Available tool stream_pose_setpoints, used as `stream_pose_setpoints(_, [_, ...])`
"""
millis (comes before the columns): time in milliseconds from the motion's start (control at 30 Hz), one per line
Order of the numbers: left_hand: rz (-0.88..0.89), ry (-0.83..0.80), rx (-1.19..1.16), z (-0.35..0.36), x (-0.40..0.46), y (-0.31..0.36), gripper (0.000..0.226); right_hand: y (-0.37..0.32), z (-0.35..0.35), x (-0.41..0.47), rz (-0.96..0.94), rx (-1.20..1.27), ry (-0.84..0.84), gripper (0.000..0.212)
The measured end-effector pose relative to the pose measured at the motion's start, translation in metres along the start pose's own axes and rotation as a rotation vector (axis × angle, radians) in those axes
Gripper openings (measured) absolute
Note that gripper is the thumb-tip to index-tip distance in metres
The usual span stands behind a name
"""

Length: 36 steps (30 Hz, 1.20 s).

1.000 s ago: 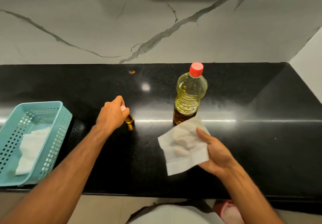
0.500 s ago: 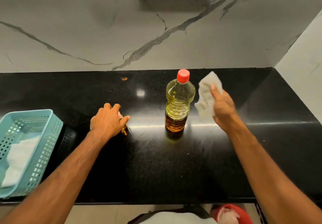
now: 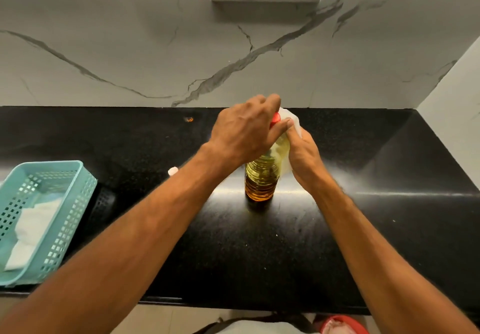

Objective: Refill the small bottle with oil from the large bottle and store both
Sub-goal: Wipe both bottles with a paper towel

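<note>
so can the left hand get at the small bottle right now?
Probably yes, once freed. The left hand is closed over the large bottle at its red cap; the small bottle stands just beside the left forearm on bare countertop, nothing blocking.

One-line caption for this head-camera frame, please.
Left hand grips the red cap of the upright oil bottle while the right hand presses a tissue against its shoulder.

Basket (cloth inside) lies left of the large bottle
</note>
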<state>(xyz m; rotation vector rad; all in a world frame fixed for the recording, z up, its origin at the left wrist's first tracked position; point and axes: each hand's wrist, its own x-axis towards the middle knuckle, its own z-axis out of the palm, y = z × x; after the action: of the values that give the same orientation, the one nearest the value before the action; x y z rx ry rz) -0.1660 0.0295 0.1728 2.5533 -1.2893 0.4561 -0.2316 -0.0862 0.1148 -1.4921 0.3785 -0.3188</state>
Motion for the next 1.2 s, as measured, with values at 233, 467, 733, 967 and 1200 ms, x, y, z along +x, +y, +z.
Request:
stream_pose_setpoints(233, [0.024, 0.19, -0.009, 0.026, 0.007, -0.007, 0.031, 0.03, 0.023, -0.029, -0.286, -0.098, 0.106, 0.051])
stream_pose_setpoints(467, [0.065, 0.228, -0.095, 0.007, 0.008, -0.006, 0.037, 0.022, 0.03, -0.02, -0.287, 0.038, 0.148, 0.052])
stream_pose_setpoints(733, [0.201, 0.253, -0.117, -0.02, 0.006, -0.007, 0.034, 0.011, 0.029, -0.037, -0.351, 0.186, 0.055, 0.039])
stream_pose_setpoints(967, [0.282, 0.239, -0.128, -0.04, 0.006, 0.0, 0.037, -0.03, -0.012, 0.028, 0.171, 0.19, -0.505, 0.037])
stream_pose_setpoints(1200, [0.281, 0.217, -0.158, -0.046, 0.002, 0.0, 0.037, -0.044, -0.009, 0.039, 0.228, -0.001, -0.706, 0.04])
